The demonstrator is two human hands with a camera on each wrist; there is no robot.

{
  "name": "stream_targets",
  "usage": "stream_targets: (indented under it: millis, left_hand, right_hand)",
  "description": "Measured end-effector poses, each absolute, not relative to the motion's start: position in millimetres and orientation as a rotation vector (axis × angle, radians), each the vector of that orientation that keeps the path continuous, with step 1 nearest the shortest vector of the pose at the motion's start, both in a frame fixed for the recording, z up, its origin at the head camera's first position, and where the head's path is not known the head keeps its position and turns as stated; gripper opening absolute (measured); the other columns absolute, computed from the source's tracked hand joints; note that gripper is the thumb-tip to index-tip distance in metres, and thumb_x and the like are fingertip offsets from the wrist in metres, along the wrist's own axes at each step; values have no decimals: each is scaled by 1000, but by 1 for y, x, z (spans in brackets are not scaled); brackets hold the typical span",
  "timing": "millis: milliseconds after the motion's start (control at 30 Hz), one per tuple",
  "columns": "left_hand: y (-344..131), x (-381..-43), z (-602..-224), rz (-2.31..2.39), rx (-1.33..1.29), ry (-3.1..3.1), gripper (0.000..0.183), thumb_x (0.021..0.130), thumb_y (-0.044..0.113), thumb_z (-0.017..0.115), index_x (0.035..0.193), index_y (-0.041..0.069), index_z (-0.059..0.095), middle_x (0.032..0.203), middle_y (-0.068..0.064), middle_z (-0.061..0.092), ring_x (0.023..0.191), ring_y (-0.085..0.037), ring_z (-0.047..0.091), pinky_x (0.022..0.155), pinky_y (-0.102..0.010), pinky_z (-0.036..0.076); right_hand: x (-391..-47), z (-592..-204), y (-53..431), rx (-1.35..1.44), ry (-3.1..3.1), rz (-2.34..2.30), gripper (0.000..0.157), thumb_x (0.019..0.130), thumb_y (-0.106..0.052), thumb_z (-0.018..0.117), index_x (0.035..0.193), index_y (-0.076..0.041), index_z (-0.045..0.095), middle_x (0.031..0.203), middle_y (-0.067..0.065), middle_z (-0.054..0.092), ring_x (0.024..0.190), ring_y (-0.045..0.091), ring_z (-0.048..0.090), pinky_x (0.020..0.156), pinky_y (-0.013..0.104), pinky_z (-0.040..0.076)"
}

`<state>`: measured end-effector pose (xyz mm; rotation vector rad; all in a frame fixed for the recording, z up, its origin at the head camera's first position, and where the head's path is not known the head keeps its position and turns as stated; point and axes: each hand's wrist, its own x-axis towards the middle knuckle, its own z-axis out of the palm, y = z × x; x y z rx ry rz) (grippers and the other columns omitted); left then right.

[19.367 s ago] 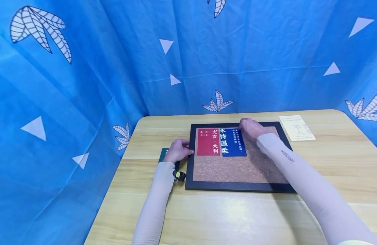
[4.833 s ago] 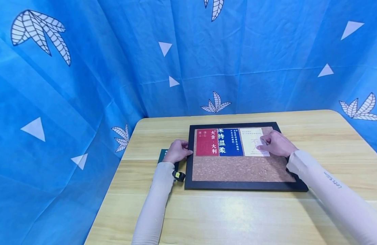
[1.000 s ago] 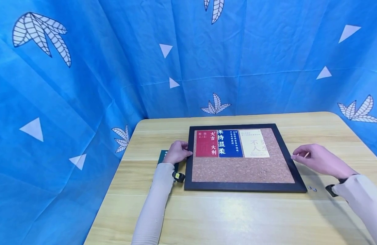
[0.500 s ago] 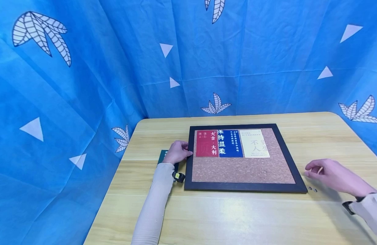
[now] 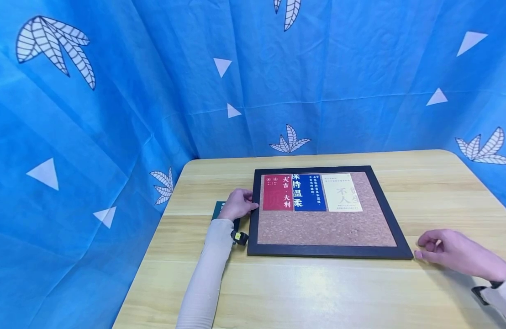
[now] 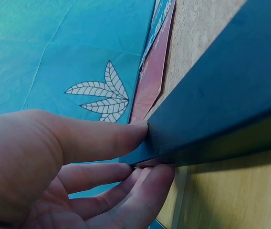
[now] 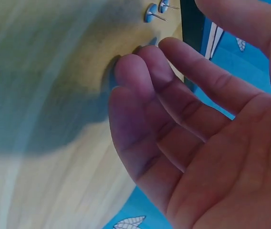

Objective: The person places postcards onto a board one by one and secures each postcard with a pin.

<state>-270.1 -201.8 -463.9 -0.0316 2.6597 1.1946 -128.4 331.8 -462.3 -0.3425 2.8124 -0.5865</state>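
**Left hand on the cork board, right hand by the thumbtacks**

Cork board (image 5: 318, 230) lies flat near the middle of the pale wooden tabletop (image 5: 318, 297), black frame (image 5: 327, 251) all round it. Along the upper part of the cork we count three cards in a row: red card (image 5: 277, 193) at the left, blue card (image 5: 309, 193) in the middle, cream card (image 5: 341, 193) at the right. Bare cork shows below the row and to the right of it.

Left hand (image 5: 238, 204) pinches the frame's left side; its wrist view gives us the thumb on top and the fingertips against the outer edge. A dark green card (image 5: 219, 209) lies partly covered by that hand and arm.

Right hand (image 5: 456, 253) is off the board, near its lower right corner. We see it holding nothing, fingers loosely bent, thumb apart. Its wrist view shows us two thumbtacks (image 7: 150, 13) on the wood, just beyond the fingertips and beside the frame, needles exposed. Pale sleeves (image 5: 209, 274) cover both arms. Behind the table hangs a blue curtain (image 5: 154, 68) with leaves and triangles.
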Motion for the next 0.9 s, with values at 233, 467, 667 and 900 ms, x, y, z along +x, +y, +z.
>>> stream_targets:
  millis: [233, 467, 667, 900]
  left_hand:
    - [-203, -270, -466, 1206, -43, 2665, 46, 92, 13, 77, 136, 3, 66, 114, -13, 70, 83, -18, 71, 75, -31, 61]
    - [-203, -271, -466, 1201, -37, 2662, 46, 93, 14, 77, 136, 4, 66, 115, -13, 70, 83, -18, 71, 76, -31, 62]
    - [-202, -272, -467, 1199, -28, 2668, 45, 92, 14, 78, 135, 4, 67, 115, -13, 70, 83, -17, 71, 75, -30, 61]
    - [-202, -272, -467, 1208, -36, 2661, 46, 92, 14, 78, 135, 4, 66, 116, -12, 70, 83, -17, 71, 74, -30, 61]
  right_hand:
    - [-126, -467, 334, -374, 2835, -592, 11, 89, -24, 80, 93, -17, 73, 87, -6, 66, 72, -7, 48, 63, 21, 46]
    - [-126, -472, 335, -361, 2865, -577, 6, 90, -13, 77, 89, -18, 73, 87, -6, 67, 72, -9, 49, 63, 21, 48]
    - [-124, -476, 335, -356, 2907, -590, 9, 89, -10, 78, 87, -16, 72, 83, -6, 66, 70, -9, 50, 61, 21, 48]
    - [-123, -479, 335, -315, 2906, -551, 8, 90, -13, 77, 85, -14, 71, 79, -6, 65, 67, -7, 48, 59, 22, 46]
